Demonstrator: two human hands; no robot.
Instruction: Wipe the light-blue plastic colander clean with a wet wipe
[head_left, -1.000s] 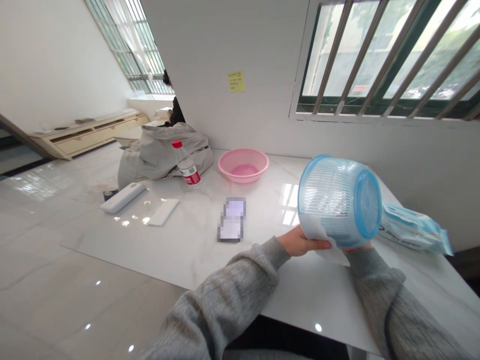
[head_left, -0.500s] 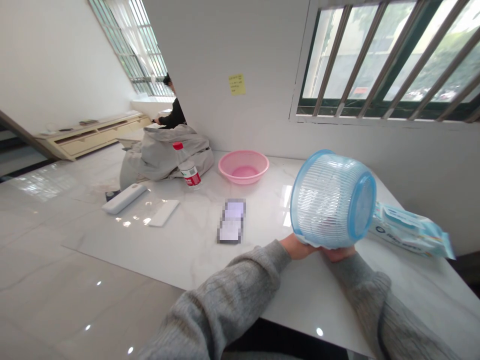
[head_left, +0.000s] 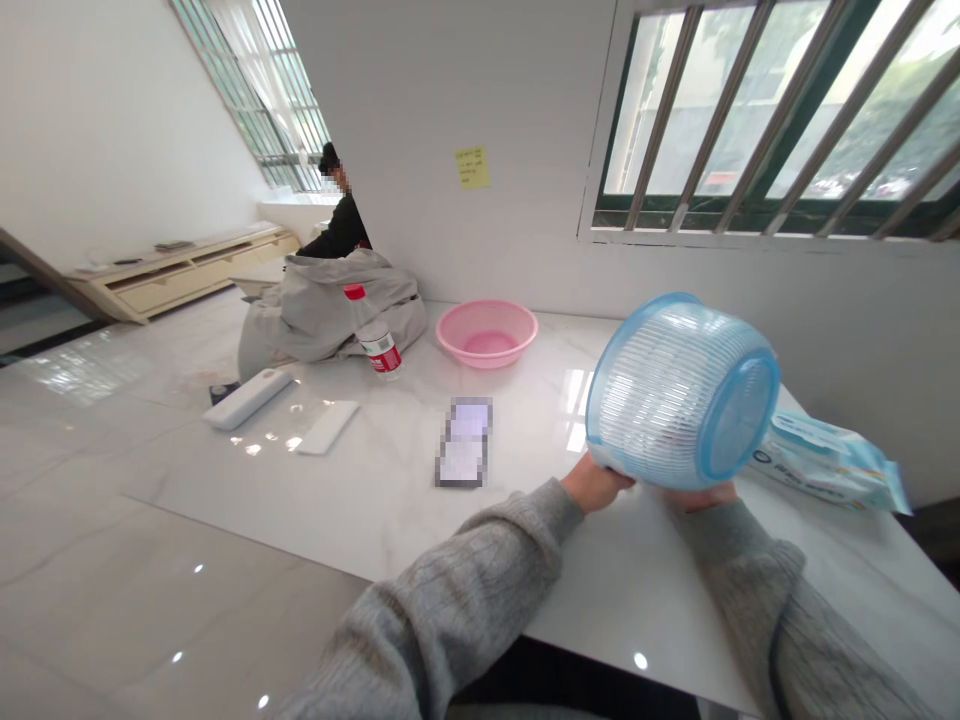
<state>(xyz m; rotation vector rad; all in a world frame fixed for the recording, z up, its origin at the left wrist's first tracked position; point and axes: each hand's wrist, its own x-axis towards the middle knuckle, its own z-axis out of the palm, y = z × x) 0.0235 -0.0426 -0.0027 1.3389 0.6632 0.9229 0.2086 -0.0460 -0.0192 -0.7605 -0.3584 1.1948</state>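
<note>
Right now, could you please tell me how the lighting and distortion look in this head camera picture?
In the head view, the barred window is blown out, the white tabletop shows glare patches, the wide lens bends straight lines, and the blue plastic colander looks sharp.

This seems to be a bright room in a home, but I cannot tell exactly which room. The floor (head_left: 112, 600) is polished tile with a marble look, and a low cream cabinet (head_left: 180, 262) with drawers stands along the far wall. The window (head_left: 757, 120) has metal bars, and green trees show behind it. A yellow sticky note (head_left: 472, 168) is on the white wall (head_left: 450, 90). The white bench (head_left: 315, 500) carries household things, such as a pink plastic basin (head_left: 487, 333) and a blue plastic strainer (head_left: 675, 385).
</note>
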